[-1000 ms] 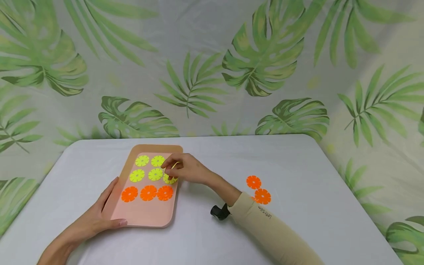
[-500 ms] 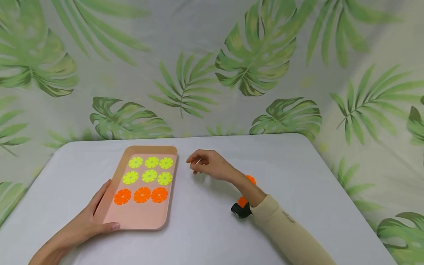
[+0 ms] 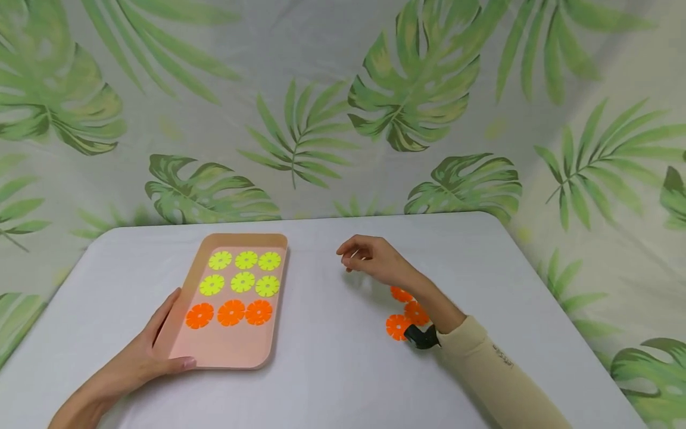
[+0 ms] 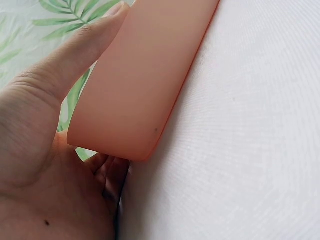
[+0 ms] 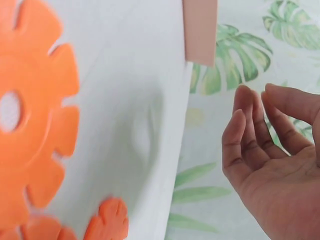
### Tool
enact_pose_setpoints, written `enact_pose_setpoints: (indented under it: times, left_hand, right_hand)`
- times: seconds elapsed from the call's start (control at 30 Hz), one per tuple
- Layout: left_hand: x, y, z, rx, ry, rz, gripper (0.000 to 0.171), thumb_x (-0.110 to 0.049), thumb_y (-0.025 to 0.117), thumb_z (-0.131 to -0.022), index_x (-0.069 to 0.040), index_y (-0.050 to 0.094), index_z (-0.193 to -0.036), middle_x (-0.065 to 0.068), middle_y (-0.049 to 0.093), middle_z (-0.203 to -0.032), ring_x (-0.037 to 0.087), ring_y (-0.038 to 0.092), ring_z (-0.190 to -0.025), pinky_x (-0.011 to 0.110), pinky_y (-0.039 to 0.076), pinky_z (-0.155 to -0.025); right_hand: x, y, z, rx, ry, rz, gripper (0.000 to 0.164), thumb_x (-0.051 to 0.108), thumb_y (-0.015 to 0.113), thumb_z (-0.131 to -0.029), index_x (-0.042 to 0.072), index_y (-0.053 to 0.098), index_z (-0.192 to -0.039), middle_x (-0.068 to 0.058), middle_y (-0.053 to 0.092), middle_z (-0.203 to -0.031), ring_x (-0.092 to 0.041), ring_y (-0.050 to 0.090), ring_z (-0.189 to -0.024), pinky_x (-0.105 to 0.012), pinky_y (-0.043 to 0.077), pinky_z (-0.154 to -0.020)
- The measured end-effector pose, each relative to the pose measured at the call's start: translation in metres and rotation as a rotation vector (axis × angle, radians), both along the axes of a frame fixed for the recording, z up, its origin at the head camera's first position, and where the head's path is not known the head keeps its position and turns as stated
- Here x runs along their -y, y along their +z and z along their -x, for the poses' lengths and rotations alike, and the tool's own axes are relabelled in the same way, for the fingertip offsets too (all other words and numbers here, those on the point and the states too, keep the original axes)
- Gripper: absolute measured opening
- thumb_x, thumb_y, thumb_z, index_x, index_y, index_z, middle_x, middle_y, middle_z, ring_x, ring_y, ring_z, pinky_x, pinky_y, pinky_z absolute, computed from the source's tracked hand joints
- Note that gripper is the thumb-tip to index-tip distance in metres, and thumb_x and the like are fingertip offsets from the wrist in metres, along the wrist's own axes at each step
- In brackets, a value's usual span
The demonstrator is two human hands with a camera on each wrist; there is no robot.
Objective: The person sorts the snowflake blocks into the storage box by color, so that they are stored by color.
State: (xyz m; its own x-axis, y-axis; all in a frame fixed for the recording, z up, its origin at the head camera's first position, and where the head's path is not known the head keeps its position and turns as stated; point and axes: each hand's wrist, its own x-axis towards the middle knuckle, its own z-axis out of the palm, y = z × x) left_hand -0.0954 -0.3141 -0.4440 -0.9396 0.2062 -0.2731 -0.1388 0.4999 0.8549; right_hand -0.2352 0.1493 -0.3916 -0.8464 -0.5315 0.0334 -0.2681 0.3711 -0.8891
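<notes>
At the left of the table, my left hand holds a pink tray by its near-left corner. In the left wrist view the thumb lies along the rim and the other fingers are partly hidden past the tray's end. Inside the tray are several yellow notched discs in two rows, with a row of three orange notched discs nearer me. My right hand hovers to the right of the tray, fingers loosely curled, nothing between them. Loose orange discs lie below the right wrist, partly covered by it.
A white cloth-covered table carries everything. Behind it hangs a leaf-patterned curtain. A black wrist camera sits under the right forearm, over the loose discs.
My right hand has left the tray and moved right, toward the loose orange discs. One more yellow disc now shows at the tray's right side. The left hand stays on the tray.
</notes>
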Motion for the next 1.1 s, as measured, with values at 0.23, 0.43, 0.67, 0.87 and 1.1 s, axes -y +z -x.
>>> enact_pose_setpoints:
  times: [0.23, 0.43, 0.67, 0.87, 1.1]
  left_hand:
    - [0.003, -0.002, -0.001, -0.037, -0.016, 0.018, 0.115, -0.023, 0.078, -0.092, -0.054, -0.007, -0.162, 0.007, -0.003, -0.177, -0.001, 0.014, -0.146, 0.027, 0.023, -0.108]
    - [0.003, -0.003, -0.002, -0.065, -0.019, 0.042, 0.114, -0.024, 0.078, -0.092, -0.054, -0.007, -0.162, 0.008, 0.0, -0.177, -0.028, 0.02, -0.12, 0.008, 0.024, -0.086]
    - [0.007, -0.004, -0.005, -0.023, -0.007, 0.034, 0.113, -0.024, 0.077, -0.093, -0.056, -0.009, -0.161, 0.007, -0.005, -0.177, -0.024, 0.016, -0.127, 0.032, 0.023, -0.112]
    - [0.008, -0.004, -0.006, 0.003, -0.012, 0.057, 0.114, -0.026, 0.076, -0.094, -0.056, -0.012, -0.16, 0.01, -0.006, -0.177, 0.028, 0.011, -0.15, 0.065, 0.022, -0.107]
    - [0.003, -0.004, -0.001, -0.047, -0.027, 0.07, 0.114, -0.026, 0.077, -0.093, -0.055, -0.009, -0.161, 0.01, -0.001, -0.177, 0.005, 0.016, -0.148, 0.026, 0.028, -0.103]
  right_hand:
    - [-0.021, -0.007, -0.006, -0.012, -0.025, -0.039, 0.024, 0.012, 0.066, -0.101, 0.004, 0.069, -0.123, -0.02, 0.072, -0.113, -0.038, 0.069, -0.102, -0.047, 0.057, -0.093]
    - [-0.035, -0.013, -0.008, -0.077, -0.024, -0.096, 0.024, 0.012, 0.07, -0.1, 0.002, 0.07, -0.122, -0.012, 0.074, -0.111, -0.023, 0.067, -0.1, -0.026, 0.054, -0.086]
    - [-0.049, -0.019, -0.009, -0.051, -0.02, -0.127, 0.026, 0.007, 0.07, -0.098, 0.0, 0.069, -0.123, -0.018, 0.072, -0.117, -0.023, 0.066, -0.106, -0.025, 0.055, -0.087]
    - [-0.065, -0.023, -0.01, -0.011, -0.024, -0.156, 0.031, 0.011, 0.074, -0.096, 0.003, 0.068, -0.125, -0.017, 0.071, -0.121, -0.025, 0.065, -0.108, -0.026, 0.055, -0.089]
    - [-0.089, -0.022, -0.008, 0.004, -0.034, -0.212, 0.035, 0.01, 0.077, -0.092, 0.005, 0.069, -0.125, -0.017, 0.07, -0.118, -0.026, 0.064, -0.109, -0.027, 0.055, -0.088]
